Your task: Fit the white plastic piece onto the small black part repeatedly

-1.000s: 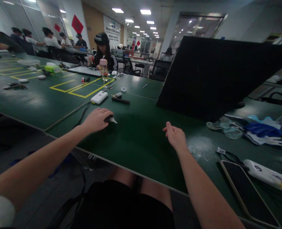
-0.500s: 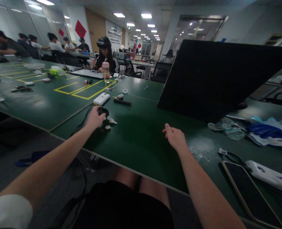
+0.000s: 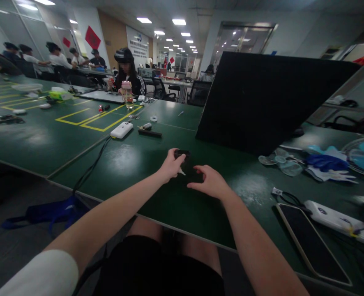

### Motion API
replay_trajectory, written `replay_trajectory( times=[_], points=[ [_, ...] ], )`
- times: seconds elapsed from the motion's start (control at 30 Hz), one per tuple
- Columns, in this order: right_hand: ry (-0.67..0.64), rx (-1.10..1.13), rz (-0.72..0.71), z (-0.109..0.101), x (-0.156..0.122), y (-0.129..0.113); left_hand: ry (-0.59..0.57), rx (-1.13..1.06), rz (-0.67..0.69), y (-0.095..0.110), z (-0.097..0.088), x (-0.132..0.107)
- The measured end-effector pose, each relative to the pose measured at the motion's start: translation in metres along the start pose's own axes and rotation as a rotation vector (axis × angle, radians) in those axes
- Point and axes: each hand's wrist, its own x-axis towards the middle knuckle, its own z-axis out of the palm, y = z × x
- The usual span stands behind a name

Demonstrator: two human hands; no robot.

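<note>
My left hand (image 3: pixel 170 165) is closed around a small black object (image 3: pixel 182 153), whose exact kind I cannot make out. A thin white pointed tip (image 3: pixel 182 172) pokes out below the same hand's fingers. Just to the right, my right hand (image 3: pixel 209 181) holds nothing, its thumb and fingers apart and facing the left hand. Both hands are over the green table (image 3: pixel 123 181), near its front edge.
A white power bank (image 3: pixel 122 130) with a black cable and a dark bar (image 3: pixel 150 133) lie beyond my left arm. At the right are a tilted black panel (image 3: pixel 262 102), gloves (image 3: pixel 328 163) and a phone (image 3: pixel 313 242). A person (image 3: pixel 129 76) sits across.
My left hand has moved right, carrying the black object to the middle; the white pointed piece and small pale disc are gone from their spot. My right hand has opened and shifted left.
</note>
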Motion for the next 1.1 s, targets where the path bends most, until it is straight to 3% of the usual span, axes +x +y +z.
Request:
replay_trajectory(
  times=[0.1, 0.17, 0.3, 0.4, 0.5, 0.73, 0.9, 1.1],
  points=[
    [-0.002, -0.011, -0.034, 0.003, -0.002, -0.002, -0.052, -0.135, -0.07, 0.008, 0.033, -0.004],
    [-0.004, -0.031, -0.021, 0.004, -0.002, -0.004, -0.061, -0.103, -0.045, 0.009, 0.036, -0.005],
    [-0.032, -0.038, 0.024, 0.005, 0.0, -0.006, -0.053, 0.005, 0.101, 0.002, 0.004, -0.004],
    [-0.033, -0.024, 0.074, 0.004, 0.0, -0.008, -0.047, 0.251, 0.219, -0.001, -0.029, -0.003],
    [-0.025, -0.005, 0.108, 0.002, 0.0, -0.01, -0.05, 0.476, 0.256, 0.0, -0.049, -0.004],
    [0.011, 0.028, 0.203, -0.004, 0.0, -0.007, -0.089, 0.563, 0.379, 0.005, -0.045, -0.008],
    [0.045, 0.024, 0.267, -0.007, 0.001, -0.008, -0.129, 0.638, 0.355, 0.006, -0.045, -0.012],
    [0.053, 0.014, 0.243, -0.006, 0.003, -0.01, -0.185, 0.705, 0.345, 0.011, -0.045, -0.017]
  ],
)
